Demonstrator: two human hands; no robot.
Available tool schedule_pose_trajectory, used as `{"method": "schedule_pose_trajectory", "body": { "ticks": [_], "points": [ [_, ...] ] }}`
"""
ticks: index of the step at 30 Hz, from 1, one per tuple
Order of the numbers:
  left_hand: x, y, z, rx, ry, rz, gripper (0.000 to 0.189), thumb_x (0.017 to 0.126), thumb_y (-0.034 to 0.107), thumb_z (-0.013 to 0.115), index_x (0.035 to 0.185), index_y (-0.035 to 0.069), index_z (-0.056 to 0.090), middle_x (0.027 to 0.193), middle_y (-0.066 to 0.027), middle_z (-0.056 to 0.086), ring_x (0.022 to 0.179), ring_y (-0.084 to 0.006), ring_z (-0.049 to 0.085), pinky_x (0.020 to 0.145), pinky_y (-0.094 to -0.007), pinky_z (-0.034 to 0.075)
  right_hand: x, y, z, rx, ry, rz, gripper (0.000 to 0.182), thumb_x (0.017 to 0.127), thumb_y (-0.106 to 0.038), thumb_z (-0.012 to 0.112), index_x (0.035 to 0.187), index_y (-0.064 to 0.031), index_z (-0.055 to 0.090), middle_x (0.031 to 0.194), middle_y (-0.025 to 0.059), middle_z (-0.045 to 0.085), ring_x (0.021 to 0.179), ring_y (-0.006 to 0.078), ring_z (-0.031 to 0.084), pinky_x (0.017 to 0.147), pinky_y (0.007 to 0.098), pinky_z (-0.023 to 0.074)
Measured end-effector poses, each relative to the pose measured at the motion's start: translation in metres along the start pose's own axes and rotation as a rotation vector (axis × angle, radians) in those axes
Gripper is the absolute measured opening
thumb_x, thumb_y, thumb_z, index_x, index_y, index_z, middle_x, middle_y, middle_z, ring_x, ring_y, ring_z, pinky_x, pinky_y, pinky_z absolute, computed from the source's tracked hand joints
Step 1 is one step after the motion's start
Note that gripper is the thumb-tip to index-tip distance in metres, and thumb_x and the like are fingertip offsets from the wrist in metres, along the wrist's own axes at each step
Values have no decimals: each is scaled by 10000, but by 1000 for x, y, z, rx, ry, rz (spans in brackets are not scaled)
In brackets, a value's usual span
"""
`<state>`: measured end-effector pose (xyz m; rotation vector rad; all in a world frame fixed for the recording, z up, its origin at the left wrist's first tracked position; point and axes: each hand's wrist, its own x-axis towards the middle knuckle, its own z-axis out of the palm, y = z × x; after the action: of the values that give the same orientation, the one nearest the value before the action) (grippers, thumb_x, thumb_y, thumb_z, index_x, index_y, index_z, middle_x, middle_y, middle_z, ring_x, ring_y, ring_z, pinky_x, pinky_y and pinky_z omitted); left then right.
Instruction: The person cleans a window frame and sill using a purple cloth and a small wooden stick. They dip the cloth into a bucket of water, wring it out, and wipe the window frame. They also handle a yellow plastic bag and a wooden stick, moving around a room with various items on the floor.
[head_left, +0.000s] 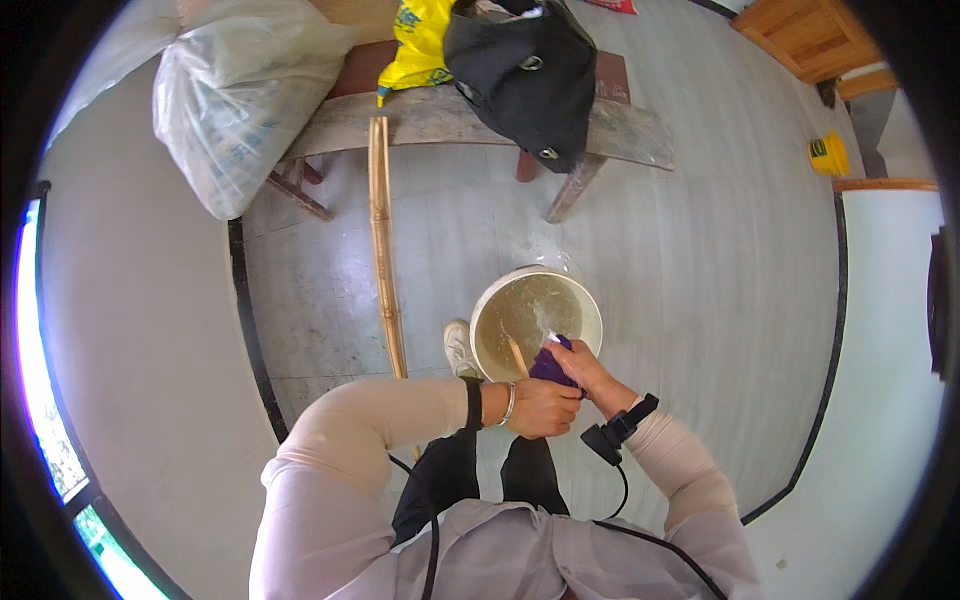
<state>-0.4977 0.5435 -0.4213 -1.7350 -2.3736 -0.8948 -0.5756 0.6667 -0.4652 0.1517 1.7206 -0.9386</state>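
A wet, bunched purple cloth (550, 367) is gripped between my two hands over the near rim of a round white bucket (478, 307). My left hand (544, 409), with a silver bangle and a black band at the wrist, is closed around the cloth's near end. Farther up, my right hand (583, 366) grasps it, the thumb towards the bucket. Something small and white shows by that thumb. Cloudy water (536, 307) in the bucket looks splashed and rippled. A light wooden stick (517, 358) slants in it beside the cloth, its lower part hidden.
A split bamboo pole (384, 262) stretches from a worn wooden bench (427, 120) towards me, left of the bucket. On the bench are a black bag (525, 75) and a yellow bag (420, 45). A plastic sack (240, 112) hangs at left. My white shoe (458, 346) stands beside the bucket.
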Motion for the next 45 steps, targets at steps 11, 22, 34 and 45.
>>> {"method": "schedule_pose_trajectory", "body": {
  "ticks": [11,22,34,45],
  "points": [
    [5,44,-46,-194,717,-619,417,700,40,615,1110,-7,554,1214,-156,536,1194,-316,475,1059,-480,318,-55,17,-36,455,70,-276,382,966,-356,448,1121,-26,560,1022,55,613,937,165,596,803,311,504],
    [6,205,-70,287,1327,-1567,412,869,96,570,1270,73,480,1247,-183,527,1120,-354,537,937,-383,457,-199,-119,-34,23,-296,-942,372,969,-320,440,991,15,599,906,55,629,831,143,589,772,282,457],
    [-9,447,-83,794,1907,-1513,127,825,8,544,947,12,579,757,-108,628,722,-144,610,644,-287,482,-303,-137,68,-348,-661,-1128,305,916,-250,510,710,-34,570,637,17,560,603,97,523,588,241,416],
    [-23,641,-91,845,1305,-1539,292,717,-41,586,1001,27,595,917,-143,642,801,-297,639,703,-331,510,-402,-4,334,-727,-1186,-1302,846,718,-270,778,1402,-116,305,1342,162,398,1064,277,559,804,377,510]
  ]
}}
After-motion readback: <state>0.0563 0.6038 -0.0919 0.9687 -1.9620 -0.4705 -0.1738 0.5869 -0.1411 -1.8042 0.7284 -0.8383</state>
